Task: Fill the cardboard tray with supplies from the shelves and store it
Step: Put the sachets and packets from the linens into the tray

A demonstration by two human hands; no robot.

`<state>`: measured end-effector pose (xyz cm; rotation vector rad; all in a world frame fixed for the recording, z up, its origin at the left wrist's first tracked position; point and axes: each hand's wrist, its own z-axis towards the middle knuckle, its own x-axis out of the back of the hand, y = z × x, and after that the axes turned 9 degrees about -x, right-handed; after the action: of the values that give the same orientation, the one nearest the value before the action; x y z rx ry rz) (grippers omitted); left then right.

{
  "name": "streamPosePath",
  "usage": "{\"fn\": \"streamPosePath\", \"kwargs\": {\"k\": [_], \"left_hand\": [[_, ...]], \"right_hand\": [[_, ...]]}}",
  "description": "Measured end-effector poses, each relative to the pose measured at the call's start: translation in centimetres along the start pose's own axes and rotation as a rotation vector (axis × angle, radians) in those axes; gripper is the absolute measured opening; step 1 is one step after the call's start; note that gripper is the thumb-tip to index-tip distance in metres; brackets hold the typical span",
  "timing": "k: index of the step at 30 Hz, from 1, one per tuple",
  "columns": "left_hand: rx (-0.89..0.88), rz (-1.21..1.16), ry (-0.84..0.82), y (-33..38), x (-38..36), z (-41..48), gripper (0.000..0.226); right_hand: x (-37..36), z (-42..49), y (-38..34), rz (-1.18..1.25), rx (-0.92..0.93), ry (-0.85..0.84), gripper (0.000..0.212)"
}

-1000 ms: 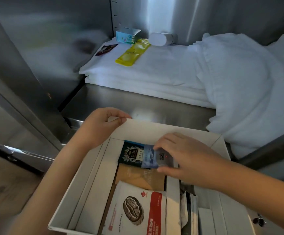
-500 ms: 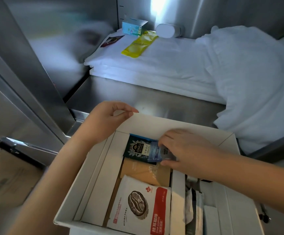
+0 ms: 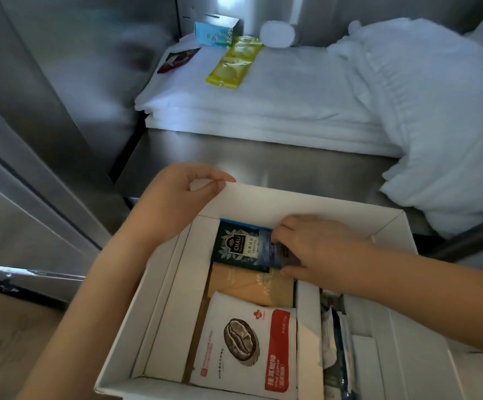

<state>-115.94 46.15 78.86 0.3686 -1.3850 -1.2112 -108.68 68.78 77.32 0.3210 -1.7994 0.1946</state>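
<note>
Cardboard tray [image 3: 306,202]: held before the steel shelf, far-left corner pinched by left hand [image 3: 177,203]. Right hand [image 3: 318,249], fingers together, presses blue sachet [image 3: 266,249] beside dark tea packet [image 3: 236,245] at 12 o'clock in the compartment. Advice: seat sachet flat, edges aligned; keep tray level.

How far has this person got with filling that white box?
Partly done. The cardboard tray already holds a coffee sachet, a tan packet and a dark tea packet. In hand: the right hand is tucking a blue packet beside the tea, while the left hand grips the tray's far corner. Left: a yellow packet and a small teal box remain on the towels, and the tray is not stored.
</note>
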Motion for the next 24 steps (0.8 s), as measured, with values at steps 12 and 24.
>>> {"fn": "streamPosePath", "kwargs": {"k": [12, 24], "left_hand": [[0.006, -0.039, -0.021, -1.1, 1.2, -0.1, 0.02], [0.039, -0.108, -0.021, -1.8, 2.1, -0.4, 0.019]], "right_hand": [[-0.2, -0.5, -0.6, 0.065, 0.076, -0.069, 0.052], [4.4, -0.1, -0.9, 0.196, 0.134, 0.161, 0.032]]}}
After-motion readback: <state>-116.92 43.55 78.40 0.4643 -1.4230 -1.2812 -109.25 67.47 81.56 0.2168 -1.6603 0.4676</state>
